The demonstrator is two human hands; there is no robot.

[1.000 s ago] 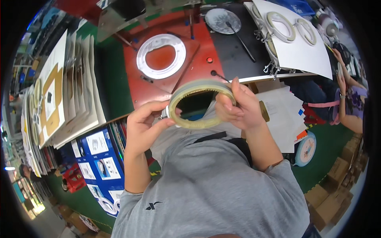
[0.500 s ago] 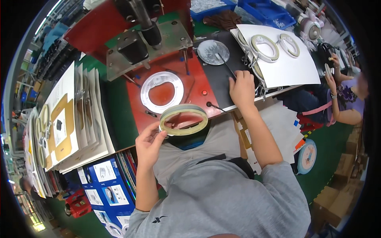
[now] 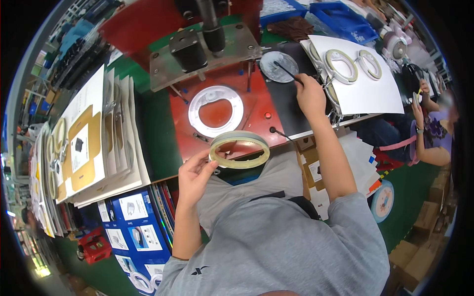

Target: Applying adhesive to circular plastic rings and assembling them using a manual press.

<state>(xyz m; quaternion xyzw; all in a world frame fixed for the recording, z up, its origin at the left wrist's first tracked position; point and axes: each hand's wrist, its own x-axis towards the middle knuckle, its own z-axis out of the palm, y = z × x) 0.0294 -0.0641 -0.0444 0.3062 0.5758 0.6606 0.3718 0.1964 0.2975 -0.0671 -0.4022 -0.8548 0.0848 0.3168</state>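
My left hand (image 3: 194, 177) pinches the near left edge of a pale yellowish ring (image 3: 247, 163) with a grey band, held tilted above my lap. My right hand (image 3: 312, 98) grips the dark handle of a thin stick-like tool (image 3: 291, 74). Its tip rests in a round shallow dish (image 3: 266, 64) smeared with something whitish; whether the tip has bristles I cannot tell. Just beyond the held ring, a white ring (image 3: 237, 109) lies flat on the red base plate (image 3: 256, 123) of a press.
Over the base plate hangs the press head, a clear plate with a black block (image 3: 188, 51). Upright cardboard sheets (image 3: 94, 143) stand at left. A white board (image 3: 365, 93) bears finished-looking rings at right. Blue trays (image 3: 340, 22) lie behind. A co-worker (image 3: 434, 133) sits at far right.
The whole view has shifted, so the bench appears farther right. My right hand has moved closer to the dish, and the tool leans lower with its tip toward the dish's far left side.
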